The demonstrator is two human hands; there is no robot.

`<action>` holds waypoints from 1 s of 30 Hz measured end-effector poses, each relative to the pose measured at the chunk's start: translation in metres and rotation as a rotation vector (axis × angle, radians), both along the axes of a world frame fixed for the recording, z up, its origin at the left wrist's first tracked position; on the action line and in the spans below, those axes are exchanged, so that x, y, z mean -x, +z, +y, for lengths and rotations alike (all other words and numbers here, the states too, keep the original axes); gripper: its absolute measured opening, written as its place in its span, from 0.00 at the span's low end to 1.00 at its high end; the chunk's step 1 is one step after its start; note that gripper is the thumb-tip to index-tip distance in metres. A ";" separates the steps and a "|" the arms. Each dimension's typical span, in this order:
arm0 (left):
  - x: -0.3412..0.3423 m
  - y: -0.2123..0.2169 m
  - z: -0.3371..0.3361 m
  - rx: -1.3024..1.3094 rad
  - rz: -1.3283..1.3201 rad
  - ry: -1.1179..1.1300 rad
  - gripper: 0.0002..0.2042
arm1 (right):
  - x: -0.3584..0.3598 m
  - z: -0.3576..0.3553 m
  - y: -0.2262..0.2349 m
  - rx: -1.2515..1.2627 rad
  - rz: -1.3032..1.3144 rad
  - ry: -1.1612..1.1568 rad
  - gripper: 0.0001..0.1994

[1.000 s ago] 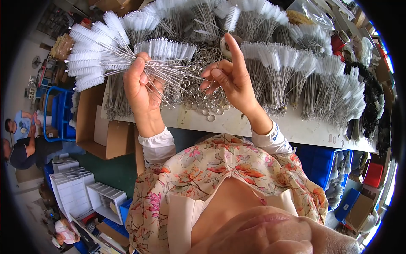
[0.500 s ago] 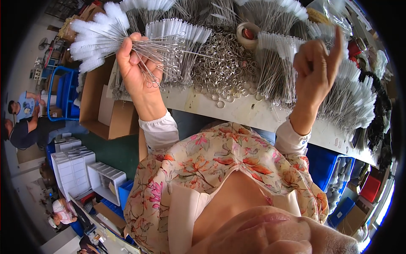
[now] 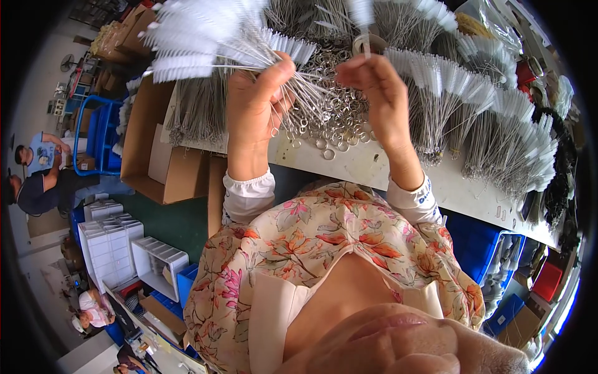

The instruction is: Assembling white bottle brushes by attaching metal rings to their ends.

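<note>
Brush bundle (image 3: pixel 208 45) over the worktable (image 3: pixel 364 165)
The left hand (image 3: pixel 258 103) closes around the bundle's wires (image 3: pixel 306 88); the right hand (image 3: pixel 385 96) pinches one blurred brush (image 3: pixel 360 12) near metal rings (image 3: pixel 342 111).

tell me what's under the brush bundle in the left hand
Under the brush bundle, loose metal rings and more wire brushes show on the table. Whatever the bundle and left hand hide can't be seen.

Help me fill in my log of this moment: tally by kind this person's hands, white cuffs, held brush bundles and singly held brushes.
Left hand and right hand: 2
Left cuff and right cuff: 2
Brush bundle, left hand: 1
Single brush, right hand, blurred: 1
Total: 6
</note>
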State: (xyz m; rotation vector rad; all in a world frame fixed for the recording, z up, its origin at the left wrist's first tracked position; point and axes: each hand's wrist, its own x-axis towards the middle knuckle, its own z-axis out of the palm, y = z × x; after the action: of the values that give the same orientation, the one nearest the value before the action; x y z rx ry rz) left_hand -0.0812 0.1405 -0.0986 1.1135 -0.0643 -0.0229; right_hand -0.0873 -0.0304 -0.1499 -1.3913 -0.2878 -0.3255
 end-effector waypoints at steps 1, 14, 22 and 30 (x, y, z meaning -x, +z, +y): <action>-0.001 -0.001 -0.002 -0.108 0.028 -0.030 0.07 | -0.001 -0.005 0.004 -0.083 -0.011 -0.035 0.09; -0.007 -0.032 -0.059 -0.268 -0.165 -0.264 0.16 | -0.009 -0.011 -0.015 -0.770 0.393 0.392 0.12; 0.007 -0.023 -0.059 0.022 -0.138 -0.262 0.10 | -0.011 -0.025 -0.013 -0.862 0.256 0.690 0.14; 0.013 -0.023 -0.061 0.003 -0.203 -0.197 0.14 | -0.009 -0.019 -0.022 -0.909 0.294 0.649 0.11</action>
State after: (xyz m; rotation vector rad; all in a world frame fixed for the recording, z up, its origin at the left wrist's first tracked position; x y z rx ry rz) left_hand -0.0943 0.0791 -0.1217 1.1007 -0.3558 -0.0861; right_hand -0.0787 -0.0492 -0.1715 -0.3900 -0.2790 0.2752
